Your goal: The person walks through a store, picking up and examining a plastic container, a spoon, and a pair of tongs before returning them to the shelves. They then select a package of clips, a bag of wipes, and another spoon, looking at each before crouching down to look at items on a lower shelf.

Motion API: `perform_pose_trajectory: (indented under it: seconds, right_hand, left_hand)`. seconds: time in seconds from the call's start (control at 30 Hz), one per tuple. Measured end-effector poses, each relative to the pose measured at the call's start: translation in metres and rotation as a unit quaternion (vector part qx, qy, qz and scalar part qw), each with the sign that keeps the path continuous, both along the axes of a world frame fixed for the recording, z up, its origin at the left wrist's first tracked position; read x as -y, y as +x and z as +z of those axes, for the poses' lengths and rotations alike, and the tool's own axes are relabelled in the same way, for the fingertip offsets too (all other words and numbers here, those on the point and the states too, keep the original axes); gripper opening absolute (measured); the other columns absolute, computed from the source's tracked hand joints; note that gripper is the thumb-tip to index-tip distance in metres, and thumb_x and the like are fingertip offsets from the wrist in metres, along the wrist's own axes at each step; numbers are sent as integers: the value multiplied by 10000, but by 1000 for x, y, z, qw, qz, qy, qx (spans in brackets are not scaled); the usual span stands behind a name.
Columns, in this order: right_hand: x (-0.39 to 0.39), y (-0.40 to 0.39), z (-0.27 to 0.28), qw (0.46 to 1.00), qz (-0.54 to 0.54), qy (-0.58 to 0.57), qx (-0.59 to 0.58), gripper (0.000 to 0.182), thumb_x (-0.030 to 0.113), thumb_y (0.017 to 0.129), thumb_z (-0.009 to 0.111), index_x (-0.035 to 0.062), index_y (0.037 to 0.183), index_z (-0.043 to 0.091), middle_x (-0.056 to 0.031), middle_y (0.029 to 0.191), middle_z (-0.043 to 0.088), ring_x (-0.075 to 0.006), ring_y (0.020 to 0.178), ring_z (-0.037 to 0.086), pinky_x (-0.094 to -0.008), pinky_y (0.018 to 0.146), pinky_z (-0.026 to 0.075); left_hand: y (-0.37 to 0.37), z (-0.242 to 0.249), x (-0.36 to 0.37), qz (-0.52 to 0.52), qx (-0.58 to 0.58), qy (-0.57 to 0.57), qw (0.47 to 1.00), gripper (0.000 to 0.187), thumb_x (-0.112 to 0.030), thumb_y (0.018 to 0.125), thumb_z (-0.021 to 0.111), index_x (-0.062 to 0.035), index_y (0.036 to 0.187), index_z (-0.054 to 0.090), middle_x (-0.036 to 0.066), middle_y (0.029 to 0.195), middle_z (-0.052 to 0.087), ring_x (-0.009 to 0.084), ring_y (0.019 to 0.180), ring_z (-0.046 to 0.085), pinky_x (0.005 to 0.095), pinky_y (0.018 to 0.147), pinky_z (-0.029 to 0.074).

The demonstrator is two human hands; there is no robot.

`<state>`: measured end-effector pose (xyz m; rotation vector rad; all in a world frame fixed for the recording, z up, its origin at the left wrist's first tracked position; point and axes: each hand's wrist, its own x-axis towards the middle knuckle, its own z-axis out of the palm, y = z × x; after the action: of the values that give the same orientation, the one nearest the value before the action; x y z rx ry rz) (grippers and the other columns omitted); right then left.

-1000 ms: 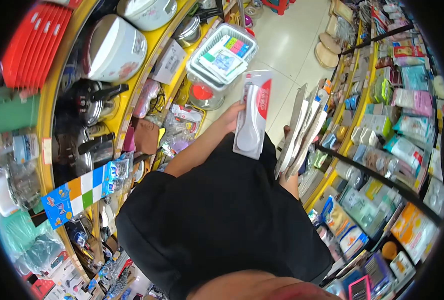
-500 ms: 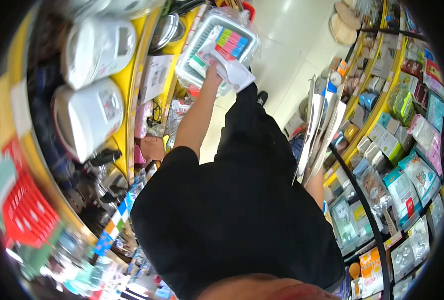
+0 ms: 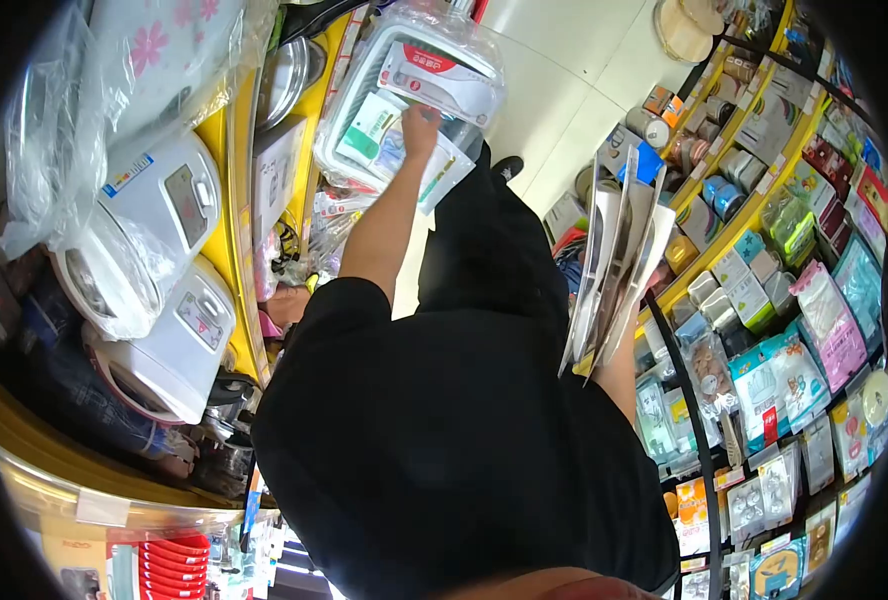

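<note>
My left hand (image 3: 421,130) is closed, its fingers pinching the edge of a clear flat package (image 3: 446,172) over a pale plastic tray (image 3: 339,110) wrapped in clear film. A red-and-white labelled package (image 3: 439,82) lies across the tray beside my fingers, with a green-and-white packet (image 3: 372,125) below it. On the right, several flat white packages (image 3: 614,270) stand fanned upright against my right forearm. My right hand is hidden behind them, so its fingers cannot be seen.
At the left, a yellow-edged shelf (image 3: 232,240) bears white appliances (image 3: 179,335) and wrapped goods. Curving along the right is another shelf (image 3: 734,250) with many packaged items, crossed by a black strap or rail (image 3: 699,410). Pale floor tiles (image 3: 554,60) and a dark shoe (image 3: 509,167) show ahead.
The red-and-white package, earlier at my left hand, now lies across the tray. My left hand has moved slightly left and down. The view has shifted, showing more white appliances on the left.
</note>
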<state>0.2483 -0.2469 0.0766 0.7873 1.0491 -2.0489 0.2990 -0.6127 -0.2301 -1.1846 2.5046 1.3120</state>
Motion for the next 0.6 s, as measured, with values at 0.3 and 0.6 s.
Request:
perform_pose_trajectory:
  seconds: [0.3,0.6]
  right_hand:
    - [74,-50,-36,984,173,33,-2,890,308,628,724,-8,1306,242,-100,1236,433,-182,1071,477,-271,882,395]
    - [174,-72,-126,897,434,56,-66,701,180,683,671,-23,1251,314,-89,1085,504,-162,972,495,-260,851,379]
  left_hand:
    - [14,99,-8,-316,82,-171,929,229,-248,732,588,-76,882,582,60,1027,490,250,988,423,432,732,381]
    - [76,136,56,-282,-100,-179,937,174,-146,693,633,-46,587,538,56,664,517,259,748,462,323,661,405]
